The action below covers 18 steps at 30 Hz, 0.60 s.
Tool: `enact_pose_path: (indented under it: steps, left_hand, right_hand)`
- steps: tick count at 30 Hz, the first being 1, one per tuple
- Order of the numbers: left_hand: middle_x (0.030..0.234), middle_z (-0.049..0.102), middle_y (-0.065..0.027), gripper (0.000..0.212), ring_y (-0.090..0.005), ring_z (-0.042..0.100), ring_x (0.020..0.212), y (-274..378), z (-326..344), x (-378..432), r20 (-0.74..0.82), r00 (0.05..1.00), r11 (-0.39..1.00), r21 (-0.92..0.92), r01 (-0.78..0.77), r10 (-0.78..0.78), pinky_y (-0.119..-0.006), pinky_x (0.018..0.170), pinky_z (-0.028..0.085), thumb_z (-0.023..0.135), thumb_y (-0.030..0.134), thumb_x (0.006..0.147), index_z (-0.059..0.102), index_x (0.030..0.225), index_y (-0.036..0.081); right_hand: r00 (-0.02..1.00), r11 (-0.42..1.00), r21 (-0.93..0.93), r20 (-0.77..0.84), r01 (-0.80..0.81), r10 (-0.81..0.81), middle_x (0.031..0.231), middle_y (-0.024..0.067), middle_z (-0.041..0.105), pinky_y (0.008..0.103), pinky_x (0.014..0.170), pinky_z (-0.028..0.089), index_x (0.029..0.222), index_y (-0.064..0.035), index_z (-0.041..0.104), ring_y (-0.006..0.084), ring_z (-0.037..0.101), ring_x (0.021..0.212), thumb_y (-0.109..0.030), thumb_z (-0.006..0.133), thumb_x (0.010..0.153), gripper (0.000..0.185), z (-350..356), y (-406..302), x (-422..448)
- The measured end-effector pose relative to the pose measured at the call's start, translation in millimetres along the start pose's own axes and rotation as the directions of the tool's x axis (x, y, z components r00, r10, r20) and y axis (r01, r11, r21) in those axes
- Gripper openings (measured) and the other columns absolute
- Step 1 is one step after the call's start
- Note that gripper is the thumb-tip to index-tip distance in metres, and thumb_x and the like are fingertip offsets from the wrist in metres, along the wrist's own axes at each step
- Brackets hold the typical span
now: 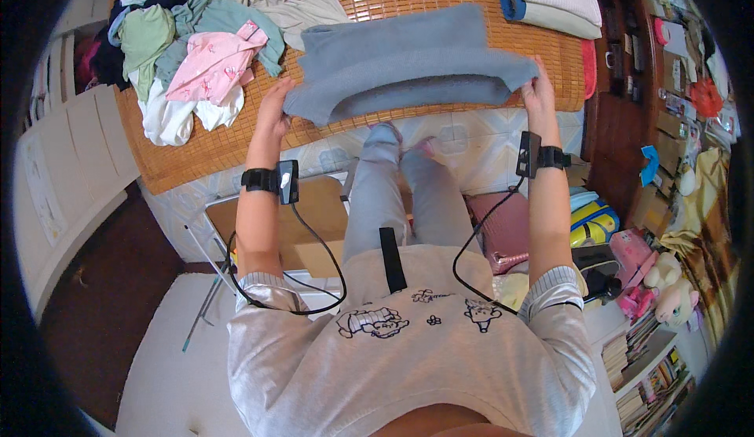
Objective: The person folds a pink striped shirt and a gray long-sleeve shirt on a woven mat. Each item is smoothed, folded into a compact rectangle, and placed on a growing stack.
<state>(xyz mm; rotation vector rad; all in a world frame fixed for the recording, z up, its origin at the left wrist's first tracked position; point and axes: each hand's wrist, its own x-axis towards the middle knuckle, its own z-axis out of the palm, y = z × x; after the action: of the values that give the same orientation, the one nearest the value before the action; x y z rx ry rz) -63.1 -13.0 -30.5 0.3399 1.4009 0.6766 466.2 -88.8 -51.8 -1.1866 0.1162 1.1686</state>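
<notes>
A grey-blue cloth [400, 66], perhaps a garment or towel, stretches between my two hands over the near edge of a bamboo mat [200, 163]. My left hand [275, 104] grips its left corner, and my right hand [539, 88] pinches the right corner. The near edge sags between them in a curve, with a shadowed fold under it. Its far part rests on the mat. Left of the cloth lies a heap of rumpled clothes, with a pink printed garment [215, 63] on top and a light green one [147, 45] beside it.
Folded textiles [554, 1] are stacked at the mat's far right. A dark wooden cabinet [618, 95] stands along the right. Cables run from the devices [288, 182] strapped to my wrists. Below right are a pink case [500, 225], plush toys [674, 295] and a bookshelf [648, 366].
</notes>
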Motion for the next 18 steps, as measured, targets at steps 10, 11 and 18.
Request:
enact_pose_path:
  steps: [10,11,18]
  left_hand:
    - [0.088,0.062,-0.0115,0.016,-0.0174,0.062,0.074,5,-20,110,0.129,0.985,0.828,-0.537,0.163,-0.111,-0.027,0.059,0.055,0.047,0.007,0.089,0.054,0.098,-0.003]
    - [0.090,0.062,-0.0123,0.016,-0.0184,0.063,0.076,2,-19,118,0.048,0.987,0.795,-0.587,0.154,-0.156,-0.028,0.061,0.056,0.047,0.007,0.089,0.054,0.098,-0.004]
    - [0.111,0.053,-0.0217,0.026,-0.0309,0.056,0.100,15,-1,124,-0.014,0.977,0.759,-0.632,0.158,-0.215,-0.044,0.087,0.049,0.046,0.008,0.089,0.043,0.111,-0.007]
  right_hand:
    - [0.999,0.998,0.035,-0.004,0.042,-0.042,0.087,0.0068,0.056,0.0272,0.073,0.051,0.094,-0.0053,0.049,0.0147,0.055,0.081,-0.006,0.048,0.088,0.006,32,37,75]
    - [0.997,0.998,0.035,-0.055,0.057,-0.055,0.086,0.0069,0.055,0.0286,0.075,0.051,0.095,-0.0046,0.049,0.0151,0.054,0.080,-0.005,0.048,0.088,0.007,35,39,78]
    - [0.965,0.966,0.131,-0.168,0.223,-0.200,0.088,0.0087,0.055,0.0307,0.078,0.050,0.099,-0.0009,0.048,0.0185,0.055,0.082,0.000,0.052,0.084,0.016,82,59,80]
